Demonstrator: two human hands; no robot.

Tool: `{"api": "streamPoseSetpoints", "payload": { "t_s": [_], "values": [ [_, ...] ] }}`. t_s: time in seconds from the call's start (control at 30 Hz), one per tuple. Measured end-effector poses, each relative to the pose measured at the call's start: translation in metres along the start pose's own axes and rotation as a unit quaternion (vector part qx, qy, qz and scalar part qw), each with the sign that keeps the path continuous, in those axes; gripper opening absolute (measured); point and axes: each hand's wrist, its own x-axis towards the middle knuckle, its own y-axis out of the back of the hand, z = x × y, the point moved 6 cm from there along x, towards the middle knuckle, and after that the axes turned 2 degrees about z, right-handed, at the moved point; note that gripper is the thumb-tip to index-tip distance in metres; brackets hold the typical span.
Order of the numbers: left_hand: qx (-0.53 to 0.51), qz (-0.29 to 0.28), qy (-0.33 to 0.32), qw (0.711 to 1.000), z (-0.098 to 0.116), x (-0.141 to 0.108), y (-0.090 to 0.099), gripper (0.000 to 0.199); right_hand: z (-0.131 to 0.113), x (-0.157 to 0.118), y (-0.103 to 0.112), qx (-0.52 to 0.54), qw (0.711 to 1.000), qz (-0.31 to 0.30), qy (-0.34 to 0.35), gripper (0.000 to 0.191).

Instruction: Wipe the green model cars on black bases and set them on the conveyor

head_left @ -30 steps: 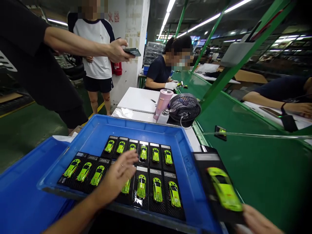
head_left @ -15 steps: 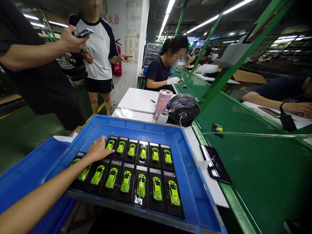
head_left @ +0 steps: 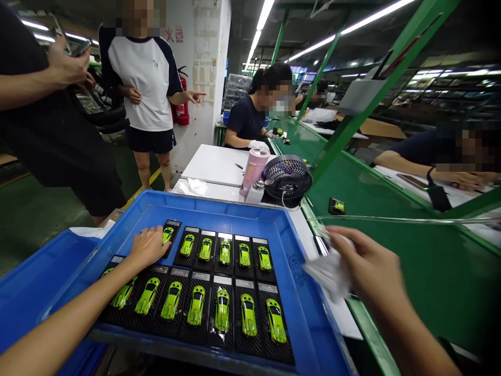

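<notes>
At far left, a co-worker's hand (head_left: 68, 65) holds a phone, and beside that person stands another in a white-and-navy raglan tee (head_left: 144, 89), pointing right, just in front of a red fire extinguisher (head_left: 180, 112). Low down, a blue outer tray (head_left: 47, 277) sits beside and partly under a blue plastic tray (head_left: 203, 208). In that tray lie black carbon-pattern cards (head_left: 250, 344), each bearing a lime-green model car (head_left: 222, 310), seven in the near row and six in the far row. The left hand (head_left: 147, 248) rests palm down on the cards, its grip wide and flat, holding nothing and partly covering the far row's leftmost car. Beyond the tray are a pink tumbler (head_left: 253, 172) and a black desk fan (head_left: 287, 177), with a seated person in white gloves (head_left: 246, 117) further back. The right hand (head_left: 371, 261), just past the tray's right rim, has a narrow grip on crumpled translucent plastic film (head_left: 327, 272), above the edge of a green conveyor belt (head_left: 430, 266)
</notes>
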Motion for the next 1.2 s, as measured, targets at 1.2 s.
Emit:
{"api": "streamPoseSetpoints", "payload": {
  "t_s": [1.2],
  "values": [
    [-0.535, -0.124, 0.073, 0.832, -0.046, 0.055, -0.022, 0.032, -0.052, 0.129, -0.154, -0.120, 0.985, -0.103, 0.073, 0.023]
  ]
}}
